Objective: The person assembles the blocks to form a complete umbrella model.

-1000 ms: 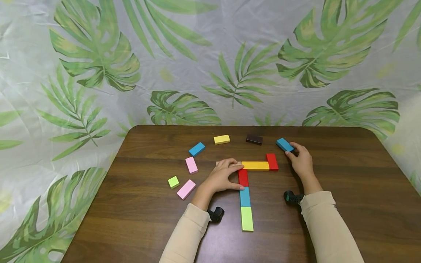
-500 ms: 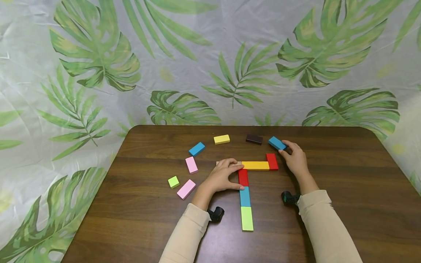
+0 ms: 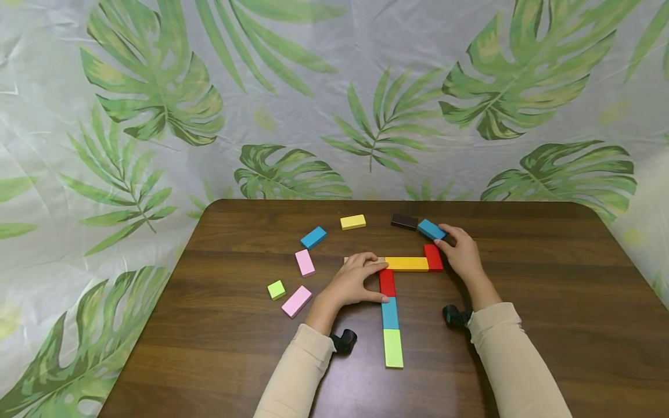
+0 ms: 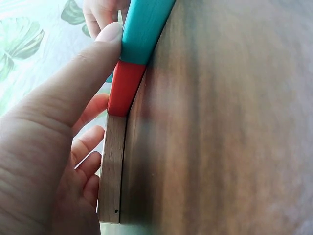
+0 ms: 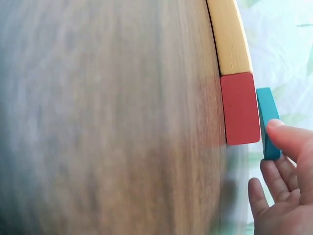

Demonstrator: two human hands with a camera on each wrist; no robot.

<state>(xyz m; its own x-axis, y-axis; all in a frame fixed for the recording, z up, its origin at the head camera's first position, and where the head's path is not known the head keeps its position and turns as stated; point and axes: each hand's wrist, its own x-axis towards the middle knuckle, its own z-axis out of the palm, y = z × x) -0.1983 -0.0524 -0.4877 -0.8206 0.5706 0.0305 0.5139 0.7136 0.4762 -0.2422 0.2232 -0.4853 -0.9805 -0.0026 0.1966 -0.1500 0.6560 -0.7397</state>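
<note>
My right hand (image 3: pixel 464 256) pinches a blue block (image 3: pixel 431 229) between thumb and fingers, just behind a red block (image 3: pixel 432 258). That red block meets the right end of an orange-yellow block (image 3: pixel 406 264). My left hand (image 3: pixel 351 284) rests over the row, with spread fingers partly hiding a plain wood block (image 4: pixel 112 166). Its thumb touches where a second red block (image 3: pixel 387 284) meets a light-blue block (image 3: pixel 389 313). A long lime block (image 3: pixel 393 348) continues this column towards me. In the right wrist view, the held blue block stands beyond the red one.
A black block (image 3: pixel 404 221) lies beside the held blue one. Leftward sit a yellow block (image 3: pixel 352 222), another blue block (image 3: pixel 313 237), two pink blocks (image 3: pixel 305 263) and a small lime cube (image 3: pixel 276 289). A leaf-print cloth (image 3: pixel 292 104) hangs behind the table (image 3: pixel 209 348).
My right hand has moved left with the blue block, bringing it close to the black block. The left hand and the arranged blocks have kept their places.
</note>
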